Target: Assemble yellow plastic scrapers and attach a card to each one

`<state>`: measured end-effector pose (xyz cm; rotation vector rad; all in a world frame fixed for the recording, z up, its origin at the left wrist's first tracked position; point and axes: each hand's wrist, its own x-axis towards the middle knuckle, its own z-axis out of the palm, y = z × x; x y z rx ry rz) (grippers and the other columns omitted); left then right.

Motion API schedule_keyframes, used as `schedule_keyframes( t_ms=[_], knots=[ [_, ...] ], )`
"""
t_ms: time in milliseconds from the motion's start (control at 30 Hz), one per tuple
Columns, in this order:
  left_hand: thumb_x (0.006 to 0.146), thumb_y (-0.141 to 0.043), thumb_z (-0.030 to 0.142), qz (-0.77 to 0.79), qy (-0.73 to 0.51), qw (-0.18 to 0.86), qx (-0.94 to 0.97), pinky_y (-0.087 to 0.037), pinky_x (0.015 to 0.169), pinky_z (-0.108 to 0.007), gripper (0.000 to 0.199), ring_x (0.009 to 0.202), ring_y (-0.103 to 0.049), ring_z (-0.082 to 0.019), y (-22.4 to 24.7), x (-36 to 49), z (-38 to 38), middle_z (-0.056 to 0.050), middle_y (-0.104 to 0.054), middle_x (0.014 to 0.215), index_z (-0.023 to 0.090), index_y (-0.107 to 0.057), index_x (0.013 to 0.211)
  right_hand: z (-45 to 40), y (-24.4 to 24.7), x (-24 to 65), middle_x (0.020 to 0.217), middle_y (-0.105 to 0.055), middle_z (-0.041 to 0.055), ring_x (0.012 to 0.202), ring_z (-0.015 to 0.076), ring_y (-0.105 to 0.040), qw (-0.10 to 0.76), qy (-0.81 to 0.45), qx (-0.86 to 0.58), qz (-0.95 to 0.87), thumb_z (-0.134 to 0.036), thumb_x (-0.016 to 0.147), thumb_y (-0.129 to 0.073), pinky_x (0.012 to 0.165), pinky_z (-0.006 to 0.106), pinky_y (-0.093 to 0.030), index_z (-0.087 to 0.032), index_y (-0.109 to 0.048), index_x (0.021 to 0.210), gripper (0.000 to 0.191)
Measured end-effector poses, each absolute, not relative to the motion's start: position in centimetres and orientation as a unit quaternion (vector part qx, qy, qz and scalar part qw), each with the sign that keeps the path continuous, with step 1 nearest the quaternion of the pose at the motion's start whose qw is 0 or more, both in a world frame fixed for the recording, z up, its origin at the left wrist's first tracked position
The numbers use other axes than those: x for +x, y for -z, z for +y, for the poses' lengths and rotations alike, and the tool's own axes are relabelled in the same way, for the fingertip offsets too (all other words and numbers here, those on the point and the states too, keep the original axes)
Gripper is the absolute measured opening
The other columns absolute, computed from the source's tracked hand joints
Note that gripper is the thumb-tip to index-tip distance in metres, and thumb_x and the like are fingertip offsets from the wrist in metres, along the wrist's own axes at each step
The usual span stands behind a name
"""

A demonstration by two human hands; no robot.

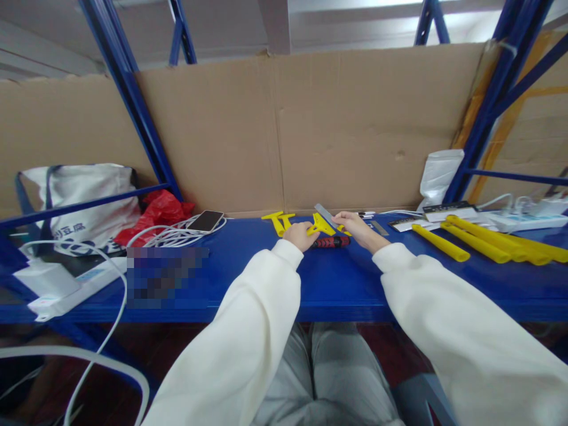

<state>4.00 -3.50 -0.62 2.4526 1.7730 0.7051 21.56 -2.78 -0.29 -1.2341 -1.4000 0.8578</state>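
My left hand [300, 235] is closed on a yellow scraper head [322, 225], which points up and to the right over the blue table [261, 284]. My right hand [355, 228] is closed on a flat grey metal blade [325, 212] beside the scraper head's far edge. Just below the scraper head lies a red and black handle [332, 242]. Two more yellow T-shaped heads [276, 222] lie to the left of my left hand. Another small yellow piece shows partly under my right fingers. A second grey blade [380, 228] lies to the right of my right hand.
Several yellow tubes [477, 239] and a white power strip [528, 221] lie at the right. At the left are a phone [206, 221], coiled white cables, a red plastic bag [156, 216], a cloth bag [89, 198] and another power strip. Cardboard [222, 136] stands behind the table between blue posts.
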Motion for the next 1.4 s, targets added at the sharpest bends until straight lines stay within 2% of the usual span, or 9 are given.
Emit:
schedule_keyframes(
  t_ms=[233, 567, 700, 800, 1000, 1100, 1200, 1300, 1400],
  knots=[
    [0.091, -0.058, 0.037, 0.587, -0.229, 0.019, 0.776, -0.051, 0.094, -0.033, 0.034, 0.112, -0.067, -0.025, 0.5, 4.4, -3.7, -0.007, -0.074, 0.119, 0.02, -0.07, 0.118, -2.7, 0.6, 21.3, 0.06, -0.055, -0.0041, 0.063, 0.0116, -0.046, 0.483, -0.331, -0.535, -0.609, -0.021, 0.069, -0.064, 0.067, 0.026, -0.038, -0.019, -0.052, 0.057, 0.018],
    [0.092, -0.057, 0.035, 0.591, -0.24, 0.005, 0.77, -0.05, 0.096, -0.034, 0.033, 0.115, -0.066, -0.024, 0.6, 4.5, -3.6, -0.007, -0.073, 0.119, 0.021, -0.069, 0.12, -3.4, 0.3, 21.3, 0.061, -0.06, -0.0015, 0.066, 0.0125, -0.052, 0.456, -0.325, -0.556, -0.615, -0.016, 0.073, -0.061, 0.07, 0.025, -0.04, -0.018, -0.059, 0.059, 0.015],
    [0.094, -0.056, 0.031, 0.56, -0.242, -0.009, 0.792, -0.05, 0.098, -0.033, 0.041, 0.117, -0.064, -0.023, 0.8, 4.3, -3.6, -0.008, -0.07, 0.123, 0.021, -0.06, 0.134, -3.5, 0.1, 21.2, 0.062, -0.061, -0.0007, 0.065, 0.0123, -0.052, 0.445, -0.315, -0.559, -0.625, -0.016, 0.073, -0.06, 0.068, 0.025, -0.039, -0.017, -0.061, 0.057, 0.016],
    [0.096, -0.052, 0.026, 0.523, -0.227, -0.034, 0.821, -0.05, 0.097, -0.033, 0.052, 0.116, -0.064, -0.022, 0.9, 4.2, -3.8, -0.007, -0.067, 0.125, 0.026, -0.046, 0.148, -3.5, 0.1, 21.4, 0.06, -0.06, -0.0016, 0.064, 0.012, -0.051, 0.446, -0.308, -0.559, -0.627, -0.016, 0.073, -0.06, 0.069, 0.025, -0.039, -0.018, -0.061, 0.056, 0.017],
    [0.101, -0.041, 0.026, 0.522, -0.151, -0.062, 0.838, -0.051, 0.094, -0.034, 0.048, 0.111, -0.065, -0.023, 0.8, 4.4, -4.2, -0.008, -0.06, 0.123, 0.034, -0.046, 0.148, -3.0, 0.7, 21.8, 0.063, -0.063, -0.0007, 0.066, 0.0129, -0.053, 0.43, -0.311, -0.555, -0.64, -0.02, 0.073, -0.062, 0.069, 0.025, -0.041, -0.017, -0.063, 0.059, 0.014],
    [0.101, -0.039, 0.026, 0.523, -0.144, -0.06, 0.838, -0.051, 0.094, -0.034, 0.049, 0.112, -0.065, -0.024, 0.8, 4.4, -4.1, -0.009, -0.06, 0.123, 0.034, -0.046, 0.149, -2.6, 0.8, 22.0, 0.072, -0.069, 0.0027, 0.071, 0.0146, -0.059, 0.419, -0.3, -0.555, -0.653, -0.023, 0.077, -0.06, 0.073, 0.026, -0.044, -0.016, -0.068, 0.065, 0.016],
    [0.101, -0.04, 0.026, 0.526, -0.156, -0.045, 0.835, -0.05, 0.095, -0.034, 0.05, 0.113, -0.064, -0.023, 0.9, 4.4, -3.8, -0.008, -0.061, 0.124, 0.034, -0.045, 0.149, -1.9, 0.8, 22.7, 0.089, -0.075, 0.0094, 0.084, 0.0186, -0.065, 0.398, -0.21, -0.597, -0.664, -0.026, 0.087, -0.052, 0.08, 0.028, -0.047, -0.014, -0.074, 0.078, 0.026],
    [0.1, -0.041, 0.026, 0.52, -0.169, -0.027, 0.837, -0.049, 0.098, -0.033, 0.049, 0.116, -0.063, -0.022, 1.1, 4.3, -3.5, -0.007, -0.063, 0.123, 0.034, -0.047, 0.148, -1.3, 0.9, 24.3, 0.107, -0.075, 0.0146, 0.101, 0.0247, -0.067, 0.31, -0.067, -0.685, -0.656, -0.022, 0.091, -0.047, 0.087, 0.034, -0.048, -0.014, -0.077, 0.095, 0.031],
    [0.099, -0.042, 0.026, 0.509, -0.173, -0.016, 0.843, -0.048, 0.1, -0.033, 0.048, 0.116, -0.062, -0.021, 1.2, 4.3, -3.3, -0.006, -0.065, 0.123, 0.033, -0.049, 0.146, -1.2, 1.2, 25.9, 0.118, -0.072, 0.0135, 0.112, 0.0291, -0.064, 0.223, -0.004, -0.731, -0.645, -0.026, 0.09, -0.053, 0.091, 0.039, -0.048, -0.02, -0.077, 0.107, 0.03]
  ],
)
